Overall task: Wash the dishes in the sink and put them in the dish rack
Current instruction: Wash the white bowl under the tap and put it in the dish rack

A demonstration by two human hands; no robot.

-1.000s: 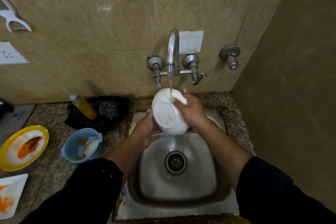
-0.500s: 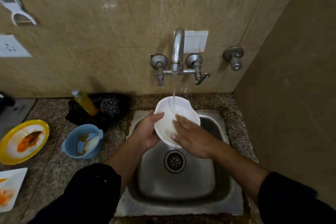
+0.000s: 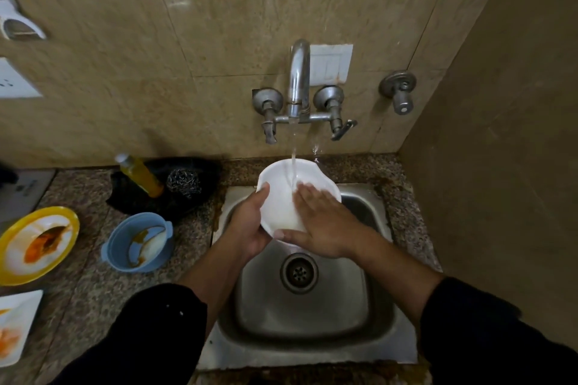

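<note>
A white bowl (image 3: 281,194) is held over the steel sink (image 3: 312,316) with its hollow facing me, under the stream from the tap (image 3: 298,84). My left hand (image 3: 250,225) grips the bowl's left rim, thumb on the inside. My right hand (image 3: 322,222) lies flat with straight fingers inside the bowl, under the water. Most of the bowl's right side is hidden by that hand.
On the granite counter to the left stand a dirty blue bowl (image 3: 137,242), a yellow-rimmed plate (image 3: 36,244) with orange sauce, a white square plate (image 3: 15,325), a yellow soap bottle (image 3: 140,175) and a steel scrubber (image 3: 183,183). A wall closes in on the right.
The bowl has turned from tilted on its side to hollow facing up. My right hand moved from its outer rim to flat inside it.
</note>
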